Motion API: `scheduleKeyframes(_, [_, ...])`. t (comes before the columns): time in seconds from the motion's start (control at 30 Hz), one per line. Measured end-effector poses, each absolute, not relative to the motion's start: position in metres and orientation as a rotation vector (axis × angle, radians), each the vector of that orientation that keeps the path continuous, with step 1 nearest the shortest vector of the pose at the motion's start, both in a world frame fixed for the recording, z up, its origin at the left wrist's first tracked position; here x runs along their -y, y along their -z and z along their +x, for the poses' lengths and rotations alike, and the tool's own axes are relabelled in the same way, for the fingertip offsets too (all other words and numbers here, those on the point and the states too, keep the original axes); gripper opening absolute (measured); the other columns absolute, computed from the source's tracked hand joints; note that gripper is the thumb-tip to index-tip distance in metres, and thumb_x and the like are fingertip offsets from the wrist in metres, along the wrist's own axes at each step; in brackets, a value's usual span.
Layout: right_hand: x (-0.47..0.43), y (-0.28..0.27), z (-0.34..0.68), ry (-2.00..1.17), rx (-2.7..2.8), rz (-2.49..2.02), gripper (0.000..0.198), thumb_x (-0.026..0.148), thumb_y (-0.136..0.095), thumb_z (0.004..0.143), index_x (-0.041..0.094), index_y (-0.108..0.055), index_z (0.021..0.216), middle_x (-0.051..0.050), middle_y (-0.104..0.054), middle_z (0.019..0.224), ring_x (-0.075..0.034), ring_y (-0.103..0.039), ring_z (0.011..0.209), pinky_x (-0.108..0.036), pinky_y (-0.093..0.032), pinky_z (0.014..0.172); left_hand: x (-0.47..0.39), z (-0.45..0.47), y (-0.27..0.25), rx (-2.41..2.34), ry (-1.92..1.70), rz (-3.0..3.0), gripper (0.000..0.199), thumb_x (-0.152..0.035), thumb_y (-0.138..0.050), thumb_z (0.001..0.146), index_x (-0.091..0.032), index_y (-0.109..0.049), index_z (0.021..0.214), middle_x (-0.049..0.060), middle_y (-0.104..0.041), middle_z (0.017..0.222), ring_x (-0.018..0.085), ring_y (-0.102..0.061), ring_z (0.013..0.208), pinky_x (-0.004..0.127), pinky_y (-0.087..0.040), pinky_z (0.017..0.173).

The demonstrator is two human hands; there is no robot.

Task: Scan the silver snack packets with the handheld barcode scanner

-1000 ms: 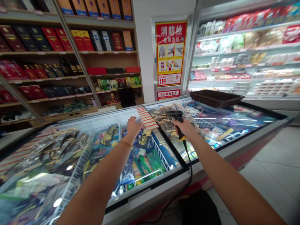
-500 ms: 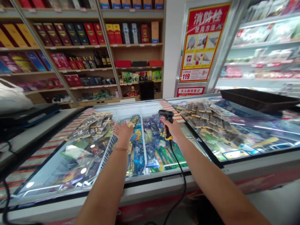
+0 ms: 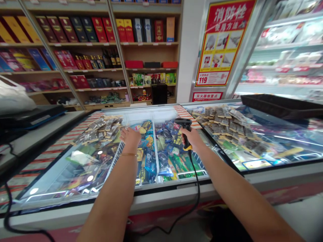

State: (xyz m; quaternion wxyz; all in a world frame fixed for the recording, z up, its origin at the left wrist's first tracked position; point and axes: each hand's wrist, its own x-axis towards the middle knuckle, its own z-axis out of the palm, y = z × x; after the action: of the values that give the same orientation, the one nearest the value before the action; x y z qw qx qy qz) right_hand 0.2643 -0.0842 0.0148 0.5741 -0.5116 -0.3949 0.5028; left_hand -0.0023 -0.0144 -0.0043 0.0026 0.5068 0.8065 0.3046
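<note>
My right hand (image 3: pixel 191 136) is wrapped round the grip of a black and yellow barcode scanner (image 3: pixel 183 121), held above the open middle of a chest freezer (image 3: pixel 161 194). The scanner's cord hangs down the freezer's front. My left hand (image 3: pixel 130 138) reaches to the left side of the opening, by the edge of the left glass lid (image 3: pixel 83 168). Its fingers are partly bent and point left, with nothing visible in them; whether they touch the lid's edge I cannot tell. Below both hands lie blue ice cream packets (image 3: pixel 150 161) and green packets (image 3: pixel 180 166), split by a white wire divider (image 3: pixel 156 151).
Flat packets on the left (image 3: pixel 104 127) and more packets on the right (image 3: pixel 227 121) lie on the freezer's glass. A black tray (image 3: pixel 280 106) rests at the far right. Shelves of boxed goods (image 3: pixel 88 28) stand behind, and a counter (image 3: pixel 50 131) is at the left.
The view has shifted slightly. My left hand has moved a little left and its fingers are less spread. My right hand has moved slightly right, still gripping the scanner.
</note>
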Motion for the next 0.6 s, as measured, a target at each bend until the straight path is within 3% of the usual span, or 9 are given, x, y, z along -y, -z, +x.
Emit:
scheduleKeyframes(0.13, [0.085, -0.014, 0.265, -1.169, 0.921, -1.197, 0.024, 0.028, -0.072, 0.079, 0.021, -0.050, 0.083, 0.006, -0.054, 0.053, -0.010, -0.047, 0.037, -0.022, -0.038, 0.034, 0.014, -0.002, 0.003, -2.473, -0.934, 1.745, 0.039, -0.038, -0.054, 0.090, -0.012, -0.066, 0.116, 0.027, -0.062, 0.129, 0.045, -0.048, 0.131, 0.063, -0.030, 0.109])
scheduleKeyframes(0.3, [0.086, -0.015, 0.265, -1.167, 0.928, -1.188, 0.024, 0.029, -0.073, 0.080, 0.021, -0.051, 0.083, 0.006, -0.054, 0.053, -0.010, -0.048, 0.037, -0.022, -0.039, 0.034, 0.014, -0.003, 0.003, -2.536, -0.837, 1.677, 0.053, -0.050, -0.062, 0.086, -0.010, -0.063, 0.122, 0.030, -0.055, 0.139, 0.047, -0.045, 0.134, 0.062, -0.033, 0.108])
scheduleKeyframes(0.43, [0.089, -0.017, 0.263, -1.180, 0.924, -1.214, 0.024, 0.029, -0.074, 0.079, 0.020, -0.052, 0.082, 0.007, -0.053, 0.052, -0.009, -0.048, 0.036, -0.021, -0.038, 0.034, 0.012, -0.003, 0.004, -2.475, -0.674, 1.734, 0.054, -0.050, -0.062, 0.087, -0.009, -0.062, 0.122, 0.029, -0.060, 0.133, 0.045, -0.048, 0.133, 0.061, -0.034, 0.108])
scheduleKeyframes(0.6, [0.090, -0.015, 0.261, -1.188, 0.966, -1.221, 0.023, 0.030, -0.073, 0.078, 0.021, -0.054, 0.086, 0.007, -0.053, 0.051, -0.010, -0.048, 0.037, -0.021, -0.038, 0.034, 0.005, 0.009, 0.005, -2.127, -1.036, 1.693, 0.051, -0.035, -0.070, 0.084, -0.011, -0.054, 0.126, 0.021, -0.068, 0.121, 0.032, -0.063, 0.115, 0.041, -0.047, 0.095])
